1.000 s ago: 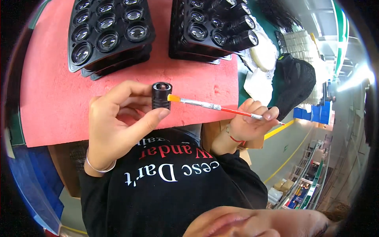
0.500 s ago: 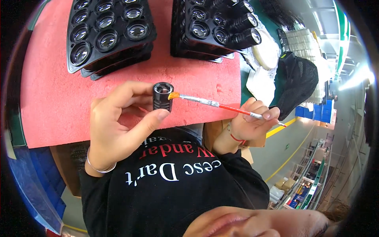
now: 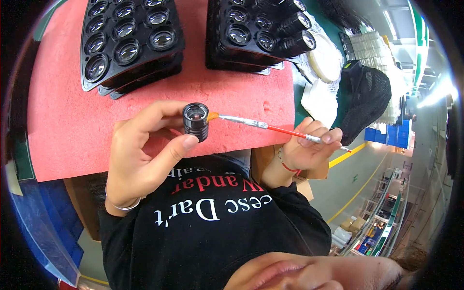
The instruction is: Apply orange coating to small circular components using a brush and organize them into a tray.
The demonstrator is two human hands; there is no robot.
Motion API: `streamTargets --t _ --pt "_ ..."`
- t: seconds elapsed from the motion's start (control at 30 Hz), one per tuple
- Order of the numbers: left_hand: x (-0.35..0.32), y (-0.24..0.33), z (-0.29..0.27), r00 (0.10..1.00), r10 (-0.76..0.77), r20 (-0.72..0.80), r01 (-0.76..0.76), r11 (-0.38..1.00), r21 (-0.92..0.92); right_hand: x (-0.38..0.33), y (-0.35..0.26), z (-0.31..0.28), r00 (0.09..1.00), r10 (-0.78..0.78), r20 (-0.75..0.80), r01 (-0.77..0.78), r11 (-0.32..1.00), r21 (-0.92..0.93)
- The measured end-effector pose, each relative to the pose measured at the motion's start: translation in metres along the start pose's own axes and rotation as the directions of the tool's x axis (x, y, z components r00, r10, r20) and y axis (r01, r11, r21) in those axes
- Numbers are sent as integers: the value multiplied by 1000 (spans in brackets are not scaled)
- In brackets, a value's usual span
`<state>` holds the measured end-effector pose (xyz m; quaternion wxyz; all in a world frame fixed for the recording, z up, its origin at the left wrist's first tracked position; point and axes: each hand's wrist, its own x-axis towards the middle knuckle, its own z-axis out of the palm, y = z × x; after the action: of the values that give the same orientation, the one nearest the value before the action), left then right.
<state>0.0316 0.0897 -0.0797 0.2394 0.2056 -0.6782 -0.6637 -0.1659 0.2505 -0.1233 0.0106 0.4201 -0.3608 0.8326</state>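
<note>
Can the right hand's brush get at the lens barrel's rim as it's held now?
Probably yes: the left hand holds the lens barrel with its rim exposed, and the brush in the right hand touches it.

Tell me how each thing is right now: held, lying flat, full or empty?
Left hand: shut on the lens barrel.
Lens barrel: held up over the mat, glass end facing up.
Right hand: shut on the paintbrush.
Paintbrush: nearly level, its orange bristle tip touching the barrel's rim.
Left tray: on the mat, stacked on other trays, its visible pockets filled with lenses.
Right tray: on the mat, holding lens barrels.
Red foam mat: lying flat.
</note>
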Motion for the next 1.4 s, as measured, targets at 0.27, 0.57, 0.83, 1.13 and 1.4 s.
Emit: streamTargets --t 0.27,0.57,0.83,1.13,1.4 --pt "-3 3 -1 999 -42 -9 41 993 -114 1 2 -2 999 -35 -36 34 999 -13" --pt "16 55 -42 887 440 -139 -261 726 636 -1 -1 -5 997 -62 -43 60 997 -47" --pt "116 43 -152 865 478 -153 -101 465 880 0 -3 6 994 -36 -101 30 998 -62" --pt "127 51 -136 899 379 -218 76 355 932 -1 -1 -4 998 -43 -53 42 999 -19" --pt "116 62 -148 921 335 -197 101 284 954 1 -1 5 998 -29 -53 30 999 27"
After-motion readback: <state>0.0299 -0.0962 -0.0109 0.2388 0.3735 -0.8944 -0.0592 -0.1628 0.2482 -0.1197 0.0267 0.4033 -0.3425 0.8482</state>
